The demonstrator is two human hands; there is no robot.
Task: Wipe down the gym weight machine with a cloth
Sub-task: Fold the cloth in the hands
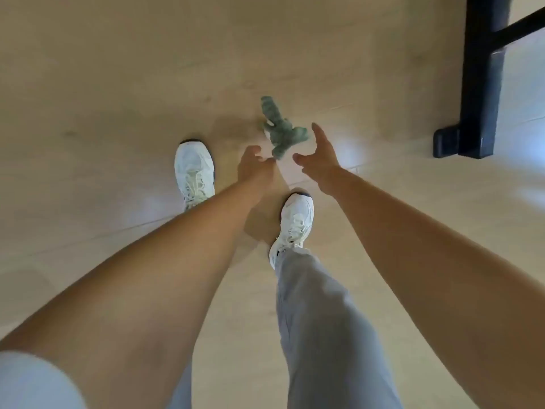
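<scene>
A crumpled grey-green cloth [280, 128] shows against the pale wood floor just beyond both hands. My left hand [253, 165] reaches toward its near end with fingers loosely curled, close to the cloth's lower tip; whether it touches is unclear. My right hand [317, 156] is stretched out beside the cloth on its right, fingers straight and spread, holding nothing. A black metal frame of the weight machine [479, 93] stands at the upper right, well apart from the hands.
My two white trainers [193, 171] [295, 224] stand on the floor below the hands, with grey trouser legs [324, 335] lower down. The black frame's foot [446, 143] juts onto the floor at right.
</scene>
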